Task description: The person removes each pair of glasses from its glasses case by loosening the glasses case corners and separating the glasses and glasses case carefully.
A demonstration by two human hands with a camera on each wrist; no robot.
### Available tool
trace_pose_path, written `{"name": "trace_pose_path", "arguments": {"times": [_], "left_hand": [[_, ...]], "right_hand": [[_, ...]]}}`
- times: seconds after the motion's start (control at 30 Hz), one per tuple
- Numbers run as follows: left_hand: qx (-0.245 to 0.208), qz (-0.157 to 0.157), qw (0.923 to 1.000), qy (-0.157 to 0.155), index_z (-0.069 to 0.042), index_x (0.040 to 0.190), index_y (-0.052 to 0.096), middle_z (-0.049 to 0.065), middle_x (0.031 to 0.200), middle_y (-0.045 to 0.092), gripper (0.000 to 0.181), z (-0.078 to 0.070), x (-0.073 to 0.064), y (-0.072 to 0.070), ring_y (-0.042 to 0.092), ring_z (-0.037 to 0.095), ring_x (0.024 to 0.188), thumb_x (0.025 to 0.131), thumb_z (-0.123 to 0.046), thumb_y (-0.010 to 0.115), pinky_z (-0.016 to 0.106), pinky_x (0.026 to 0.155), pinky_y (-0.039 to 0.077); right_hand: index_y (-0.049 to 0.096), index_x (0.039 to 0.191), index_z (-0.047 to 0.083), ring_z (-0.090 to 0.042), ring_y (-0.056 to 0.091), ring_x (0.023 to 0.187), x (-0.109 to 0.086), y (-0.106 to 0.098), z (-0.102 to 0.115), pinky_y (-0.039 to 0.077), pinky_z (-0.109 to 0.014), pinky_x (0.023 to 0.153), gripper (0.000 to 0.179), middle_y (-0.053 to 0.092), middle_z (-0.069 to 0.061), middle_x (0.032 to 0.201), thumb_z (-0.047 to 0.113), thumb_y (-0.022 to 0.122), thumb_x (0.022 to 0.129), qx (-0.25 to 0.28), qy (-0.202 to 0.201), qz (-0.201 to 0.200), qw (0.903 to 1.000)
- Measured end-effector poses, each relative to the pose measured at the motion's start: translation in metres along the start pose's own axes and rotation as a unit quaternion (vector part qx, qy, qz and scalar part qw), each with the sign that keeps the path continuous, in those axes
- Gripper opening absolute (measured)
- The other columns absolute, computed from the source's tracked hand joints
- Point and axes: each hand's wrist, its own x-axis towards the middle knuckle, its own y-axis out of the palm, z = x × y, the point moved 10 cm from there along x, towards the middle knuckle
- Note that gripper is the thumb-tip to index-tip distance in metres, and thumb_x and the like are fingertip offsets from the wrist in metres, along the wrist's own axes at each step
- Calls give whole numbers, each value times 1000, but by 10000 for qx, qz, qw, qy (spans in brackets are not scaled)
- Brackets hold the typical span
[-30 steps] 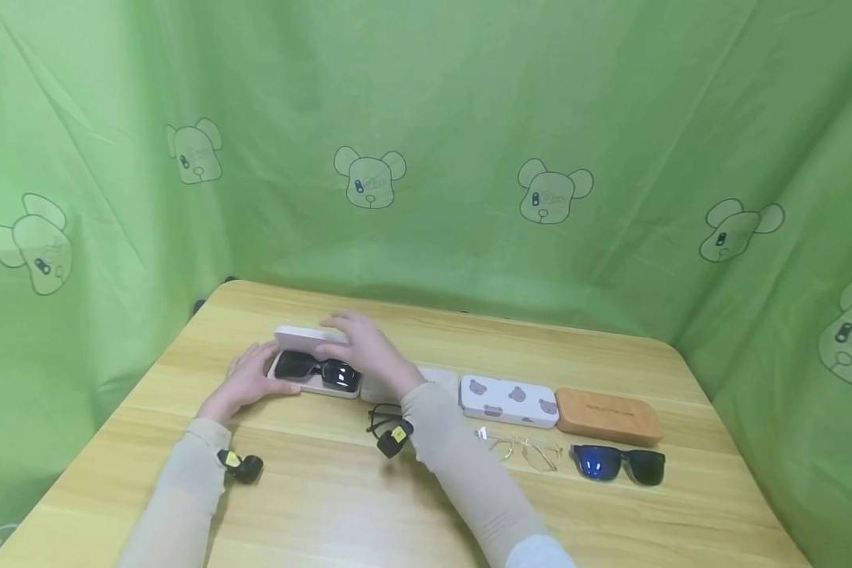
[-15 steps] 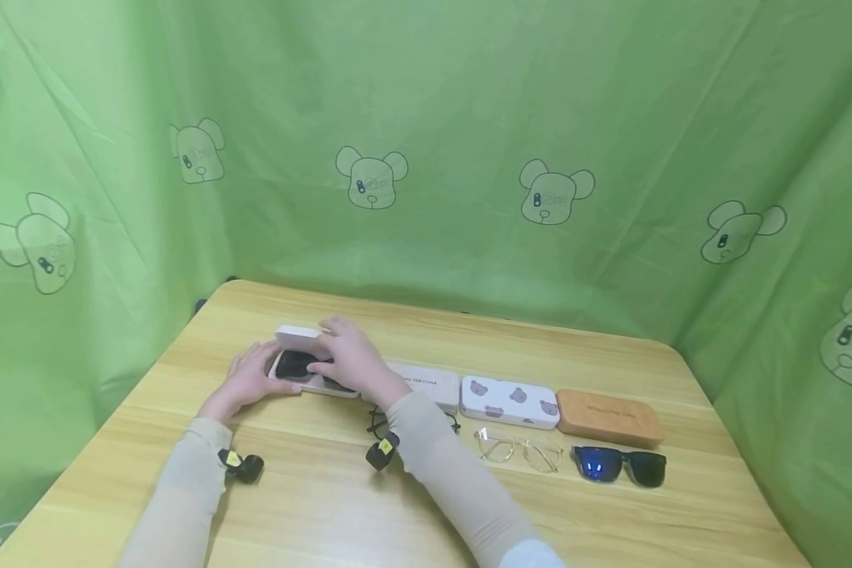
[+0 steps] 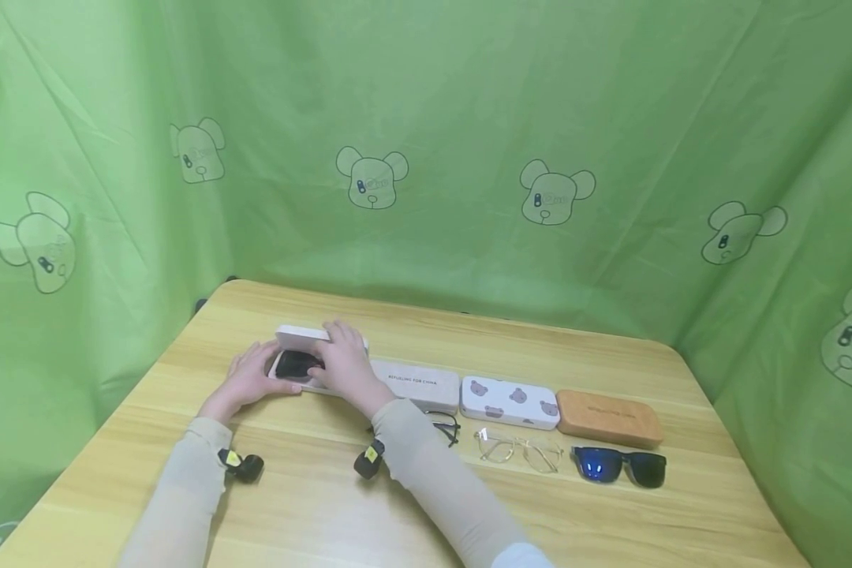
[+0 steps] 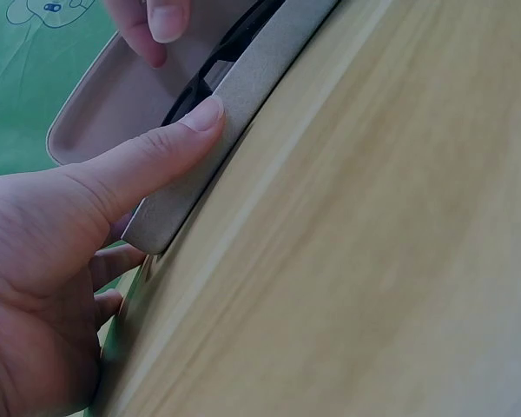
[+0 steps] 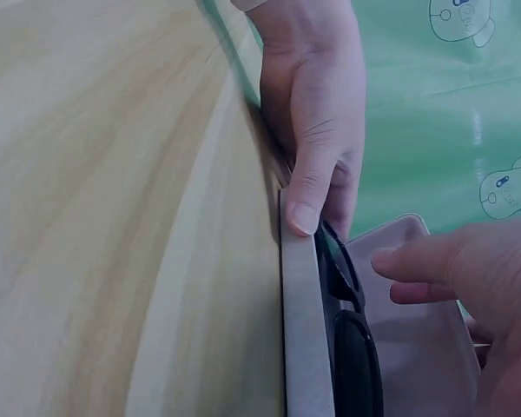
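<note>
A pale glasses case [image 3: 301, 341] sits at the left end of a row, its lid raised and leaning back. Black sunglasses [image 3: 296, 364] lie inside, their right half covered by my right hand in the head view. My left hand [image 3: 252, 379] grips the case's left end, thumb [image 4: 169, 143] on the front wall and fingers round the end. My right hand [image 3: 348, 363] is at the right part of the lid. Its thumb [image 5: 412, 259] stands in front of the lid's inner face, while some fingertips show behind the lid's edge in the right wrist view.
Rightward stand a lettered beige case [image 3: 426, 383], a white bear-print case [image 3: 510, 401] and a brown case [image 3: 609, 416]. In front of them lie dark-framed glasses [image 3: 446, 426], partly behind my right sleeve, clear-framed glasses [image 3: 518, 451] and blue-lensed sunglasses [image 3: 619, 465].
My right hand has moved slightly left and down over the raised lid, covering the sunglasses' right half. More of the lettered case shows. The left hand has kept its place.
</note>
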Motion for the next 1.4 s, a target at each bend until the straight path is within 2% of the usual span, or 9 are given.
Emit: {"name": "trace_pose_path", "arguments": {"times": [0.43,0.67,0.8,1.1,1.4], "left_hand": [[-42,26,10000,-63,-5,150,32,27,155,29,103,3,1,1,8,55,144,70,-44,83,72,114,-3],[32,9,10000,-58,-5,150,33,26,155,31,103,5,2,2,9,54,144,70,-45,83,73,113,-4],[15,8,10000,-72,-4,150,32,27,155,30,103,5,2,2,9,54,145,70,-45,83,73,113,-3],[25,29,9999,-101,-2,149,32,27,155,29,103,5,2,2,9,54,145,70,-45,83,72,114,-3],[22,9,10000,-96,-1,149,32,27,155,29,102,3,2,1,9,54,145,71,-43,83,71,114,-2]], "right_hand": [[73,108,19,-26,38,140,2,7,0,22,-43,122,31,46,-7,147,39,73,85,-493,303,-203,9981],[76,97,16,-24,40,136,2,11,0,23,-43,122,25,48,-6,142,38,73,84,-862,349,-314,9952],[77,95,17,-24,41,135,2,12,0,23,-43,122,23,48,-4,141,37,71,85,-973,364,-316,9941],[77,95,18,-22,42,132,2,12,0,26,-42,120,23,49,-3,138,38,71,86,-1083,353,-361,9928],[76,95,18,-23,43,130,2,8,0,25,-42,120,20,50,-3,136,32,74,81,-956,358,-490,9936]]}}
